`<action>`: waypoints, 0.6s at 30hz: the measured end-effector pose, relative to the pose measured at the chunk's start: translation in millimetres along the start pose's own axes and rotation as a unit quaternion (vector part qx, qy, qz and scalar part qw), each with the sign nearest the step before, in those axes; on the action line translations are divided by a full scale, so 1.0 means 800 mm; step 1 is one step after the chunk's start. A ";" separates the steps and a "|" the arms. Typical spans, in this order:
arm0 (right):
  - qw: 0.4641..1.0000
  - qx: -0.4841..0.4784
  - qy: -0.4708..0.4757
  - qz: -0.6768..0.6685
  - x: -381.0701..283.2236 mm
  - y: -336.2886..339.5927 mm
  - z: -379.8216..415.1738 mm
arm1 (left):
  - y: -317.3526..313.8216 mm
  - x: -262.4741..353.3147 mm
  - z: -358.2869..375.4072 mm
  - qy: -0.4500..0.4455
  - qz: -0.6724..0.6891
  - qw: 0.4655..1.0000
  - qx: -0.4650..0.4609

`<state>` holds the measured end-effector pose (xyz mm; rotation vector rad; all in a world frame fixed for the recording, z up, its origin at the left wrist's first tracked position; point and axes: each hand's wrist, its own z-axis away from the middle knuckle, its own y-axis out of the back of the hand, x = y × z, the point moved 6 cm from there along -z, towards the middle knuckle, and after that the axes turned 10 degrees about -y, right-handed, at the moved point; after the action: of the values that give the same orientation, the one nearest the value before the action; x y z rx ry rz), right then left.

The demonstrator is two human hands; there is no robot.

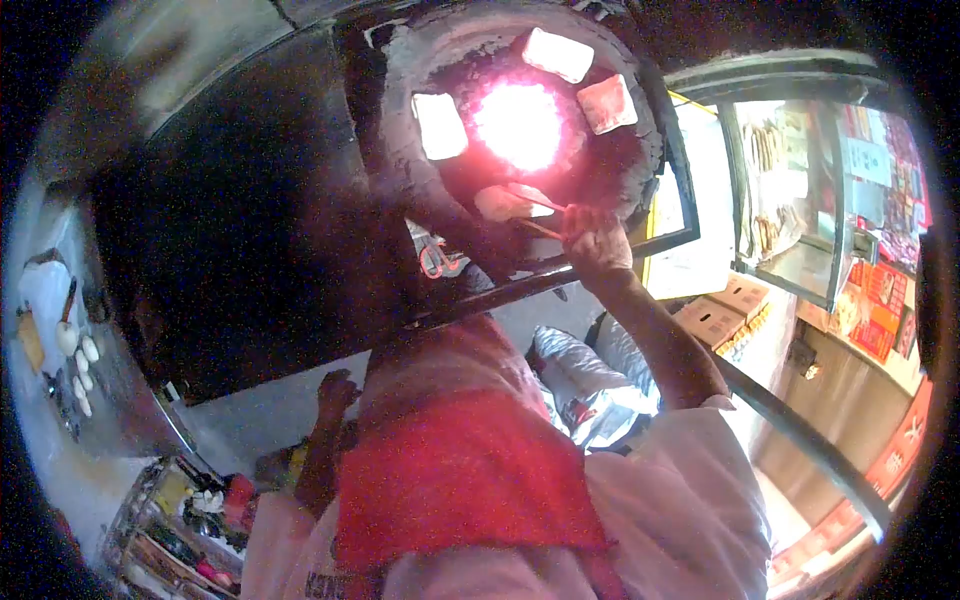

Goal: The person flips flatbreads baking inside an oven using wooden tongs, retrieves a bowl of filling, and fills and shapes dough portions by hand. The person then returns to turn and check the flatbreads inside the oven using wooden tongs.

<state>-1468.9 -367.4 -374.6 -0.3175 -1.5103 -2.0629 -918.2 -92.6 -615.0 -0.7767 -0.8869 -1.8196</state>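
My right hand [597,238] is closed round the handles of a pair of tongs [540,229] at the lower edge of a round oven [408,75]. The tips of the tongs are at a piece of bread [503,203]; glare hides whether they grip it. Three more pieces lie around the bright glow: a pale one [439,126] at the left, another pale one [558,55] at the top and a reddish one [607,104] at the right. My left hand [338,389] hangs low beside the red apron [470,465], its fingers curled and dark.
A dark worktop [250,230] extends left of the oven. Several white lumps [84,375] lie at the far left, above a cluttered rack [180,520]. Stuffed sacks [580,375] lie below. Cardboard boxes [712,318] and a glass window [790,190] are at the right.
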 end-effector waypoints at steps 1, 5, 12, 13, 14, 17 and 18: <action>0.999 0.009 0.020 -0.031 -0.006 0.006 0.001 | -0.003 0.026 0.005 0.135 0.152 0.979 0.027; 0.994 -0.047 -0.009 -0.101 -0.025 0.001 0.002 | -0.003 -0.010 0.017 0.039 -0.071 0.995 -0.049; 0.952 -0.115 -0.106 -0.263 -0.005 0.065 -0.001 | 0.013 -0.065 0.014 0.094 0.329 0.937 0.077; 0.916 -0.181 -0.138 -0.329 0.009 0.068 0.008 | 0.016 -0.070 0.008 0.074 0.373 0.924 0.028; 0.922 -0.156 -0.123 -0.332 0.019 0.049 0.017 | 0.018 -0.075 0.004 0.053 0.416 0.908 -0.021; 0.808 -0.132 0.013 -0.575 0.016 0.049 0.028 | 0.025 -0.069 -0.014 -0.054 0.233 0.969 -0.067; 0.821 -0.155 -0.011 -0.550 0.014 0.049 0.039 | 0.027 -0.066 -0.015 -0.055 0.232 0.968 -0.072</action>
<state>-1460.0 -350.4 -326.9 0.5903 -1.5085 -3.1953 -880.4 -84.3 -659.1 -1.0870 -0.5808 -1.4443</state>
